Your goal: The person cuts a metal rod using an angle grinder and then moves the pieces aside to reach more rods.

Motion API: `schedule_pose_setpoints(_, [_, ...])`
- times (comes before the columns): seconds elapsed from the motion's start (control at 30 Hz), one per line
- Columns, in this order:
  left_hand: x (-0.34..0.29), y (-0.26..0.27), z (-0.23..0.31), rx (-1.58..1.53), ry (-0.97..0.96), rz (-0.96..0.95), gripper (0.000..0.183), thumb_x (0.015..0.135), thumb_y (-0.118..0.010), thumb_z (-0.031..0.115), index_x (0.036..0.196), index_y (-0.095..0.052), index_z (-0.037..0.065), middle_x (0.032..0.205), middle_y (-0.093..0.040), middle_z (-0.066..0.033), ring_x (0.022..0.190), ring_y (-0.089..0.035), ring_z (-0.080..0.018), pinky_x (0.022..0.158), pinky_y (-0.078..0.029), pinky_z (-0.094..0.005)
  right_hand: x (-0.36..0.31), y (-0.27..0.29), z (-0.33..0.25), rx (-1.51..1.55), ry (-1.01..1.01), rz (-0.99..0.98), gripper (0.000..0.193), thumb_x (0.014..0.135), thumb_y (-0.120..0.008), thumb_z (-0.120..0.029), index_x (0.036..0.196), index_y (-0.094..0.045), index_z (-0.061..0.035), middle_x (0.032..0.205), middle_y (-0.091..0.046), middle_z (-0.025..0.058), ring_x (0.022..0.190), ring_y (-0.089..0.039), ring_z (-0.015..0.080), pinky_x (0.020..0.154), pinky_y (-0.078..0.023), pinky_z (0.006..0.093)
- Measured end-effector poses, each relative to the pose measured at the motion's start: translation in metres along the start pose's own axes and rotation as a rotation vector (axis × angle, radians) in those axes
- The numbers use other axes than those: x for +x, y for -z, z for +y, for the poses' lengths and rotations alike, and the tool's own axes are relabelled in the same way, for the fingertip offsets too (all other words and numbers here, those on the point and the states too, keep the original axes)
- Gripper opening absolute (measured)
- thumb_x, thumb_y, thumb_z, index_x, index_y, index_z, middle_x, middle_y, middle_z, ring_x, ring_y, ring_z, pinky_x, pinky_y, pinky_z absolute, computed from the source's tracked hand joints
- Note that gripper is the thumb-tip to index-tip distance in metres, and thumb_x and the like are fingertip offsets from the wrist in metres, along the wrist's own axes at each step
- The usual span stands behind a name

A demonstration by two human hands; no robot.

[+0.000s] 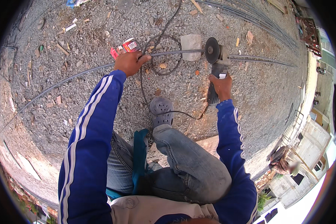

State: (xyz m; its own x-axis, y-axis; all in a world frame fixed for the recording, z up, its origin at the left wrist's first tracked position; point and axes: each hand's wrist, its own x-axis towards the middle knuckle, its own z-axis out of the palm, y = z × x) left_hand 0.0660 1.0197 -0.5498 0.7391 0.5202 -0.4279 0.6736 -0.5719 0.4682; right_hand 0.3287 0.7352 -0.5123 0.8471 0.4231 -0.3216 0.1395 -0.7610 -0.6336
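At left, our left hand (130,62) grasps a metal rod (171,52), fingers closed around it. A red packet (131,45) lies just beyond that hand (its contents, if any, we cannot tell). We see a black cord (164,74) looped between our hands. The rod crosses a concrete block (191,40) and meets, in view, the disc (212,50) of the angle grinder (221,69); actual contact we cannot confirm. Our right hand (223,86) clasps the grinder body, fingers wrapped around it. Beneath, we observe gravel (89,46) strewn with wood scraps. More rods (250,16) lie at upper right; a person (280,162) and pale walls (311,136) stand far right.
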Motion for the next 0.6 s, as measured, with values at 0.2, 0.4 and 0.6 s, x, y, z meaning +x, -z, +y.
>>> schedule_pose_setpoints(0.2, [0.001, -0.002, -0.003, -0.015, 0.016, -0.009, 0.066, 0.092, -0.044, 0.067, 0.109, -0.070, 0.009, 0.088, -0.071, -0.0143, 0.088, -0.068, -0.0342, 0.080, -0.051, -0.0469, 0.003, -0.001, 0.003, -0.015, 0.011, 0.016, 0.049, 0.066, -0.082, -0.022, 0.101, -0.062, 0.0051, 0.091, -0.070, 0.0133, 0.078, -0.068, 0.0215, 0.071, -0.054, 0.0354])
schedule_pose_setpoints(0.4, [0.002, -0.004, -0.004, -0.019, 0.014, -0.025, 0.068, 0.092, -0.044, 0.068, 0.112, -0.069, 0.009, 0.089, -0.071, -0.0144, 0.089, -0.068, -0.0337, 0.080, -0.052, -0.0464, 0.005, 0.000, 0.006, -0.021, 0.011, 0.007, 0.049, 0.066, -0.082, -0.022, 0.102, -0.062, 0.0045, 0.091, -0.070, 0.0133, 0.080, -0.068, 0.0217, 0.071, -0.054, 0.0353])
schedule_pose_setpoints(0.6, [0.003, -0.014, -0.010, -0.055, -0.051, 0.144, 0.057, 0.093, -0.048, 0.062, 0.088, -0.069, 0.009, 0.071, -0.065, -0.0134, 0.074, -0.065, -0.0354, 0.068, -0.050, -0.0477, 0.003, -0.001, 0.001, -0.039, -0.017, 0.020, 0.049, 0.066, -0.083, -0.022, 0.102, -0.062, 0.0042, 0.091, -0.071, 0.0132, 0.079, -0.068, 0.0205, 0.072, -0.054, 0.0345])
